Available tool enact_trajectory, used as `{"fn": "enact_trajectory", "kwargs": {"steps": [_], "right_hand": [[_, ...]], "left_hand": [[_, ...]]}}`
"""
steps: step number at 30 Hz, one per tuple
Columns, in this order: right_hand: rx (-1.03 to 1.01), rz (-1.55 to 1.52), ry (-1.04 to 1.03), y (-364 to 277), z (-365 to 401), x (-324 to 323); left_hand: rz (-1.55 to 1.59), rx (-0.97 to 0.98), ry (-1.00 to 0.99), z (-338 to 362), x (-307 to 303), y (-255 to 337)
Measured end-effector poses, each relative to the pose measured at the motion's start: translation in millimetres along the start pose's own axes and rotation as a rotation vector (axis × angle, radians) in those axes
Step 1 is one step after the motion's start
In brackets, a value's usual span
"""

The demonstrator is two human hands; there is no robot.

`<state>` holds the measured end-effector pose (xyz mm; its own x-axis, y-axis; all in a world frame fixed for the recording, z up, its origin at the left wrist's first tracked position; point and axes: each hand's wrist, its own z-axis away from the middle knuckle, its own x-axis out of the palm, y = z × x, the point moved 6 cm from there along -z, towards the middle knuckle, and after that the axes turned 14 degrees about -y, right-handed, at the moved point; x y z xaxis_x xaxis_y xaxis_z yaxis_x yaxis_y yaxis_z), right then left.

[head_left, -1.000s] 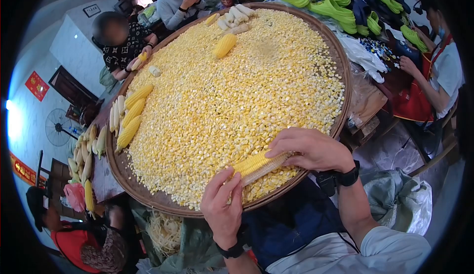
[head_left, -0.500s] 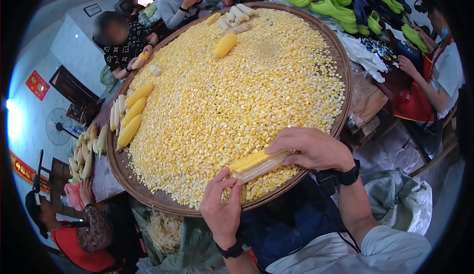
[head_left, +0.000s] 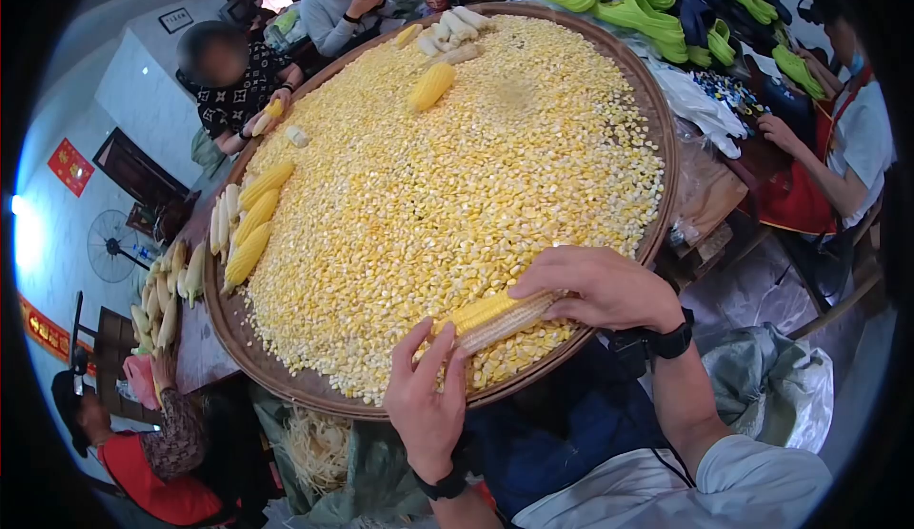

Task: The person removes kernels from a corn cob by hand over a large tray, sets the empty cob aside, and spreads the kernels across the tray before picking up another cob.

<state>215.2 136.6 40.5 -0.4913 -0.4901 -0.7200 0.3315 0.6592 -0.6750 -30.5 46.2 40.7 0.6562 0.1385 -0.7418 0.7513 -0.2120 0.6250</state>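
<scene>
A partly stripped corn cob (head_left: 503,320) lies between my hands above the near rim of a big round tray (head_left: 314,398) full of loose kernels (head_left: 419,215). Its upper side still bears yellow kernels, while the side toward me is bare and pale. My left hand (head_left: 427,400) grips the cob's left end between thumb and fingers. Wrapped over the right end is my right hand (head_left: 600,289), its fingertips on the kernels. Whole yellow cobs (head_left: 249,253) rest at the tray's left side, and another yellow cob (head_left: 433,87) sits on the kernels farther back.
Stripped cobs (head_left: 457,29) lie at the tray's far edge. People sit at the far left, far side, right and lower left. Green shoes (head_left: 647,19) are piled at the upper right, unpeeled corn (head_left: 162,291) at the left, and a sack (head_left: 771,386) stands lower right.
The fingers of my left hand have shifted slightly up and over the cob's left end. At the lower left, a person's arm and head have moved a little. My right hand is nearly unchanged.
</scene>
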Motion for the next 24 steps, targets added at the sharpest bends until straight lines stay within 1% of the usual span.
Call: {"fn": "enact_trajectory", "kwargs": {"steps": [7,16,19,22,24], "right_hand": [[-0.012,-0.018,-0.014,0.5,-1.0,-0.5],[0.016,-0.018,-0.005,2.7,0.0,0.7],[0.024,-0.015,-0.001,2.1,0.8,0.1],[0.038,-0.003,-0.005,1.2,0.5,0.5],[0.044,-0.005,-0.008,1.8,0.7,0.4]], "left_hand": [[0.103,0.021,0.064,2.7,-0.2,-5.6],[0.093,0.015,0.037,3.1,-0.4,-7.7],[0.119,-0.051,0.018,1.3,-0.4,-7.1],[-0.021,0.013,0.009,-0.5,-2.7,0.3],[-0.055,0.005,-0.046,-1.8,-2.1,0.6]]}}
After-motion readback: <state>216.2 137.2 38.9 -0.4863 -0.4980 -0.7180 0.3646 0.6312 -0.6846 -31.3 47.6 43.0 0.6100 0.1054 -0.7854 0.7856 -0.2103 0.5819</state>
